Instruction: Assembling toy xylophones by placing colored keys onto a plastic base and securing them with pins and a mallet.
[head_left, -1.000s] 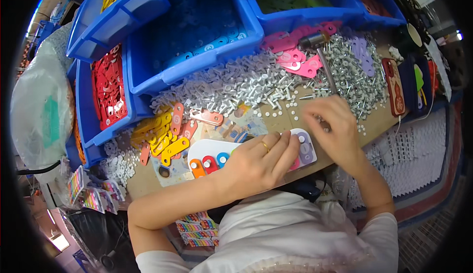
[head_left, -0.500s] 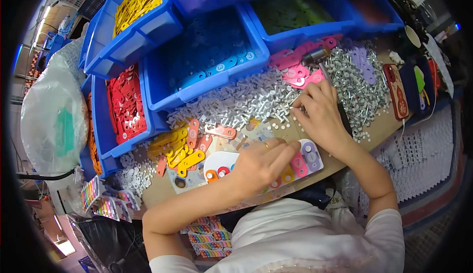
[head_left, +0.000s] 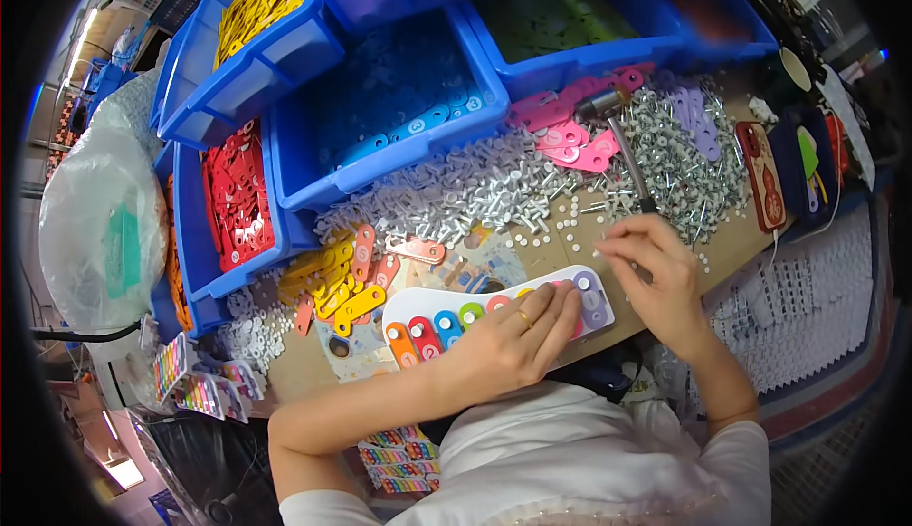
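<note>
Across the white toy xylophone (head_left: 404, 306), with its row of coloured bars, lies my left hand (head_left: 521, 336). Its fingers are held together and bent, the tips pressing by the pink bar near the purple end bar (head_left: 595, 300); they hide several bars. White pegs stand on the orange, red, blue and green bars. Just right of the board, my right hand (head_left: 657, 279) is raised with thumb and forefinger pinching a small white piece (head_left: 597, 253), too small to make out fully. A hammer (head_left: 631, 157) lies beyond it, its head on the pink bars.
A heap of white plastic pegs (head_left: 456, 193) and a pile of metal nails (head_left: 665, 174) cover the middle. Blue bins (head_left: 399, 160) of coloured bars stand behind. Loose yellow bars (head_left: 356, 307) lie left of the board; a phone (head_left: 762, 174) is at the right.
My right hand has drawn back from the hammer handle and pegs toward me, now pinching a small white piece. My left hand has shifted slightly down, and more of the xylophone shows.
</note>
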The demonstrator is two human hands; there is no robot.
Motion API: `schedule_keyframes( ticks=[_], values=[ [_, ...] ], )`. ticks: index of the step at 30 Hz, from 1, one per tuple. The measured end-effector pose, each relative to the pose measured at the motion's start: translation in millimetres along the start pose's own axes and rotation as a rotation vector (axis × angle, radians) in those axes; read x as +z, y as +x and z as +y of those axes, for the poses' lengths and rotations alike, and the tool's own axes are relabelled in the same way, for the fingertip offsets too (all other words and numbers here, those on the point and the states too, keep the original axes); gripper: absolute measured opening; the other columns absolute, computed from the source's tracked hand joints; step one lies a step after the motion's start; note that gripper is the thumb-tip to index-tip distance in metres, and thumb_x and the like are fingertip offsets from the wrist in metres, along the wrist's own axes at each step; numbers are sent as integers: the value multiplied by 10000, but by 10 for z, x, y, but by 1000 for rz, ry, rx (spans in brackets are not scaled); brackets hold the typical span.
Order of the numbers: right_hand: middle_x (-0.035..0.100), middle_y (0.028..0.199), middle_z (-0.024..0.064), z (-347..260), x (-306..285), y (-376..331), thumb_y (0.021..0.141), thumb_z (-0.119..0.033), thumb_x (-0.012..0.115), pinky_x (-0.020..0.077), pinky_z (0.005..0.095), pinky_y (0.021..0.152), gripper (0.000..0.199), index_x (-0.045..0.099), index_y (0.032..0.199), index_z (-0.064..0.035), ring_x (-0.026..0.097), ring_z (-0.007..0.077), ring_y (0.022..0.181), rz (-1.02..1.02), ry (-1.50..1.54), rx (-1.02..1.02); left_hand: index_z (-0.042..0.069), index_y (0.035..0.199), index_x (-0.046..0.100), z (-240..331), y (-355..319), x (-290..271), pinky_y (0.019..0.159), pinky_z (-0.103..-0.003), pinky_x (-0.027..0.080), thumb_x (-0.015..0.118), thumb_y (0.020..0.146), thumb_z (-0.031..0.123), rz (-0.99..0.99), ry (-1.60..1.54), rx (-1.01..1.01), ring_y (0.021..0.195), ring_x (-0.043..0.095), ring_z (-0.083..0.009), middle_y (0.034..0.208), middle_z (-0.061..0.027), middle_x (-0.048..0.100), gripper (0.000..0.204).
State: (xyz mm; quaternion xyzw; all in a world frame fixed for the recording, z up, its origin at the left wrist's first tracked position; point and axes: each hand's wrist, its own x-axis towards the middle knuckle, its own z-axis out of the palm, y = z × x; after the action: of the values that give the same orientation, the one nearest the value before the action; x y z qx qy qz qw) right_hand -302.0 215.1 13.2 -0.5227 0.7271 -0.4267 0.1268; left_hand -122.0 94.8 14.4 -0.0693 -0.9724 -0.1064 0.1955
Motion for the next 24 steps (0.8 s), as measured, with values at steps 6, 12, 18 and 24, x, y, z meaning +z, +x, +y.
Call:
schedule_keyframes(
  ticks=[6,12,18,24],
  values=[
    [641,1010,115,71,52,-243,758,109,700,534,247,708,210,674,943,13,653,152,843,80,225,191,-9,1287,530,10,35,-260,932,-437,428,668,821,178,-244,-167,-262,1130,534,-267,1165,-89,619,521],
    [681,935,120,-15,28,-370,739,83,736,537,283,732,184,664,894,13,670,194,854,79,113,45,-13,1056,629,-592,299,-129,859,-331,486,643,717,138,-193,-144,-93,1072,556,-243,1077,-80,622,371],
    [692,905,131,-113,-17,-529,715,71,758,551,285,659,191,658,863,3,690,211,777,-13,118,64,-11,873,615,-688,279,236,783,-324,516,595,671,101,-204,108,118,878,572,-231,856,-78,543,232],
    [692,927,81,-49,31,-554,741,22,752,538,277,604,134,675,841,-22,683,188,727,26,-46,-141,5,943,636,-675,247,68,724,-347,519,662,741,15,-43,-178,-149,876,626,-277,966,-123,584,204]
  ],
)
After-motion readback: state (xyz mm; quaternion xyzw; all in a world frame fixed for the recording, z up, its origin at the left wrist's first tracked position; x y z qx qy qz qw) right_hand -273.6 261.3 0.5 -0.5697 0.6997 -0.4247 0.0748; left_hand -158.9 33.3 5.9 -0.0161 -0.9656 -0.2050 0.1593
